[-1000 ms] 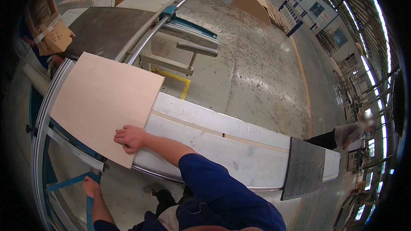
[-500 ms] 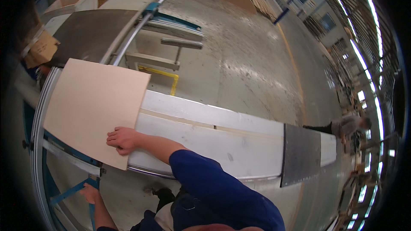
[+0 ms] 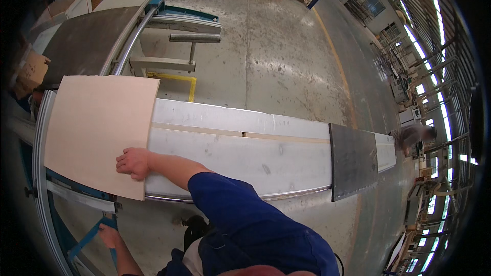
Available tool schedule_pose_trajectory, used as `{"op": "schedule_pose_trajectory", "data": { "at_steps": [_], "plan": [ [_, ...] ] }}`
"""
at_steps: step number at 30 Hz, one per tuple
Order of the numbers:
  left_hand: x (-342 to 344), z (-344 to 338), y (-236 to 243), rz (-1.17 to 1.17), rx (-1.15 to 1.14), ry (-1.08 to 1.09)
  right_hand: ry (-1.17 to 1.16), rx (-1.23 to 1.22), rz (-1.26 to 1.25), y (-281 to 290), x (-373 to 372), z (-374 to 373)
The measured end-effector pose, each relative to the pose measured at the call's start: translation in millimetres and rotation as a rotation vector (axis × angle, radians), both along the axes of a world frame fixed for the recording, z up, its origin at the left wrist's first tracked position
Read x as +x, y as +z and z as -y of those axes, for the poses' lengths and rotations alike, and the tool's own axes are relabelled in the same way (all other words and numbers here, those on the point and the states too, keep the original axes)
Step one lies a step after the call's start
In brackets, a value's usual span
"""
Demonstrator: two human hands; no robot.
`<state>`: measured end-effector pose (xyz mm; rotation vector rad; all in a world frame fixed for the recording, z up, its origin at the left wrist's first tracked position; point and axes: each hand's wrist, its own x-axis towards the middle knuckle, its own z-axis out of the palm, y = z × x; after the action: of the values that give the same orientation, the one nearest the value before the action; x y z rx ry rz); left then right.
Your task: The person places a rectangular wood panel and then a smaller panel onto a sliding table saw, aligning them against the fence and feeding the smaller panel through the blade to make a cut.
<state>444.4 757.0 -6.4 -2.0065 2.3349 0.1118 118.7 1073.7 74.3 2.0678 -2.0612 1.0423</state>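
Observation:
A pale beige flat board (image 3: pixel 99 128) lies across the left end of a long sliding table (image 3: pixel 240 156) with a light metal surface. On top of the board, close to its right edge, rests my right hand (image 3: pixel 133 163) with its fingers curled in; nothing shows inside them. Lower left, my left hand (image 3: pixel 108 236) is closed around part of a teal metal bracket (image 3: pixel 84 240), beneath the board's near edge. A grooved aluminium rail (image 3: pixel 41 148) runs along the board's left side.
Beyond the board are a dark machine table (image 3: pixel 89 41), a round steel bar (image 3: pixel 135 36) and a roller (image 3: pixel 195 38) on an arm. A brown cardboard box (image 3: pixel 33 74) sits at far left. A dark plate (image 3: pixel 355 156) covers the table's right part. Another person (image 3: pixel 415 135) stands far right.
My view has turned slightly, so the board, table and machine appear shifted left. Both hands keep their places on the board and the bracket.

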Motion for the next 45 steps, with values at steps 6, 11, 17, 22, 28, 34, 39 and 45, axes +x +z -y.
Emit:
{"op": "schedule_pose_trajectory", "data": {
  "at_steps": [6,11,17,22,28,34,39,45],
  "plan": [
    [-1.0,-7.0,9.2,-0.033,0.112,-0.007,0.019,0.028,-0.009,1.9,-1.4,1.2],
    [0.2,-14.3,7.8,-0.059,-0.016,-0.052,0.014,0.017,0.036,-2.8,-3.1,2.2],
    [-4.4,-35.6,15.5,-0.153,-0.099,0.028,0.026,0.024,0.049,-4.0,-3.9,10.1],
    [-17.7,-54.4,41.7,-0.092,-0.141,-0.111,-0.045,0.157,-0.025,16.6,2.3,4.5],
    [-19.7,-69.0,62.5,-0.378,-0.152,-0.131,0.017,0.228,-0.189,25.1,-3.8,8.9],
    [40.4,-157.5,65.8,-0.689,-0.064,-0.340,0.098,0.273,-0.246,11.4,-22.1,9.5],
    [215.5,-274.2,-22.2,-0.415,0.299,-0.586,0.166,0.277,-0.291,18.7,-24.0,14.3],
    [449.5,-593.4,-91.9,-0.271,0.356,0.780,0.176,0.300,-0.348,55.0,-1.4,8.5]
  ]
}}
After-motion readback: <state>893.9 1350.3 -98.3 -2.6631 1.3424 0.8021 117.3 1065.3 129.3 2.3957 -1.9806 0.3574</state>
